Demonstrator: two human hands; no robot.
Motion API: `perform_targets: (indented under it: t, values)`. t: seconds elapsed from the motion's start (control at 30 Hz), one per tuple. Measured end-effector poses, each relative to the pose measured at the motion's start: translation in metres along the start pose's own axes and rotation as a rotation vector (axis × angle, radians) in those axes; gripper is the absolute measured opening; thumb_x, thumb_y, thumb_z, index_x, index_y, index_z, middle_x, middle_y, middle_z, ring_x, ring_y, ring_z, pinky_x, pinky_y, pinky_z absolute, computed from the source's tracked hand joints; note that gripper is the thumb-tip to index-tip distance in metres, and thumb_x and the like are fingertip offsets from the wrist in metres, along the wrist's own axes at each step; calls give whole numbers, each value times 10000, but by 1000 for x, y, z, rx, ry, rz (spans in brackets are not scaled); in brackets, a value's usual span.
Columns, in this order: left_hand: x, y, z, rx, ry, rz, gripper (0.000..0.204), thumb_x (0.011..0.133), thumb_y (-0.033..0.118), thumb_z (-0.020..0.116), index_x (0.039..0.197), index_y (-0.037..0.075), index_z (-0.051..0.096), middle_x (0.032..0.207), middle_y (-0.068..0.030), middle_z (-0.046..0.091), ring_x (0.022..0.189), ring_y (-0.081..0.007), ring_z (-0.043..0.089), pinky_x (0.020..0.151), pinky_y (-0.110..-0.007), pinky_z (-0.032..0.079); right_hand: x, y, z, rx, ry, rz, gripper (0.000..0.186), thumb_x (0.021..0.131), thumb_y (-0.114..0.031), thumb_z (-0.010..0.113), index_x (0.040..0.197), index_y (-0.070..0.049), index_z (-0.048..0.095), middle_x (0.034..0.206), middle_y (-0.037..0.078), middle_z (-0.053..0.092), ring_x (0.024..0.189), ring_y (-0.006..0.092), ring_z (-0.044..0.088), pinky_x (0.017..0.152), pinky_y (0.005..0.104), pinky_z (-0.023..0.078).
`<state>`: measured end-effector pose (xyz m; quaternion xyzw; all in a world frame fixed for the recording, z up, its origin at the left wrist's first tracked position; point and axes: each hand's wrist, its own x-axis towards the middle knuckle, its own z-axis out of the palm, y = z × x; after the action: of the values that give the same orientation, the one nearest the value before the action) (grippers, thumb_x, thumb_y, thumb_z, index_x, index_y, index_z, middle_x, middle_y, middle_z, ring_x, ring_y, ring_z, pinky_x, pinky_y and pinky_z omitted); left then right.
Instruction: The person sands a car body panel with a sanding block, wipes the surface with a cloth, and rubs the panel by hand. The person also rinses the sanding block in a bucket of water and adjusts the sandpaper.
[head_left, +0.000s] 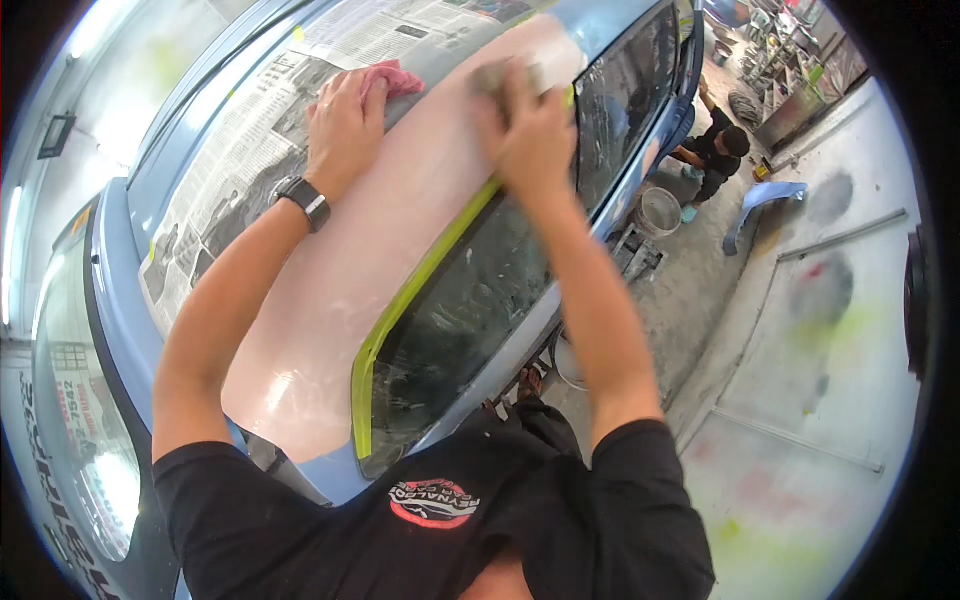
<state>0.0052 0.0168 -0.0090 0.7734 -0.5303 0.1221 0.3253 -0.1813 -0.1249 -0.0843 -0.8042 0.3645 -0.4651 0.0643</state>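
My left hand (345, 125), with a dark watch on its wrist, rests at the edge of the newspaper on the car roof. Its fingers are closed on a crumpled pink cloth (392, 78). Further right, my right hand (527, 135) presses a greyish-brown pad (490, 78) against the far part of a long pale pink panel area (370, 240). Motion smears that hand and the pad, so the pad's exact kind is unclear. The smooth pinkish coat runs along the roof edge of the blue car, above the side windows.
Newspaper sheets (235, 165) cover part of the roof. Yellow-green tape (425, 270) borders the wet-looking side window (460, 300). A crouching person (715, 155) is near a grey bucket (659, 212) on the right. A blue car part (760, 208) leans by the stained wall (800, 400).
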Motion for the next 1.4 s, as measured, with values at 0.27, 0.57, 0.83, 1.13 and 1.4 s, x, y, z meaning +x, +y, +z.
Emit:
perform_targets:
  t: [0.27,0.57,0.83,1.13,1.4]
  values:
    - [3,-10,7,48,33,6,359,1095,351,539,1218,53,697,1264,-168,702,1243,-392,612,1075,-549,405,-7,-7,11,29,-39,66,759,982,-555,649,1582,-112,507,1221,300,585,1081,478,608,855,611,505]
    - [5,4,5,-89,2,-41,334,1095,339,551,1220,69,702,1251,-165,703,1241,-379,614,1059,-545,404,10,16,-1,32,-43,75,815,935,-553,719,1586,-114,504,1280,295,572,1115,478,611,850,595,532]
    - [-5,-19,1,7,24,-37,341,1098,324,544,1241,55,697,1243,-164,702,1243,-377,612,1063,-532,402,-42,-48,6,33,-16,-1,711,949,-508,721,1523,-116,575,1172,306,593,1039,517,631,802,586,559]
    - [2,1,12,-3,16,-5,330,1106,323,535,1233,63,693,1227,-165,692,1229,-386,606,1055,-530,412,101,46,7,-37,-105,286,736,959,-517,704,1535,-97,523,1311,310,591,1254,491,597,979,633,543]
    - [-6,-15,-7,8,-1,-50,322,1110,320,531,1220,69,700,1233,-161,688,1215,-381,617,1069,-517,402,-20,-38,-4,136,-153,-32,801,933,-533,724,1600,-152,495,1270,303,563,1203,508,573,926,647,505]
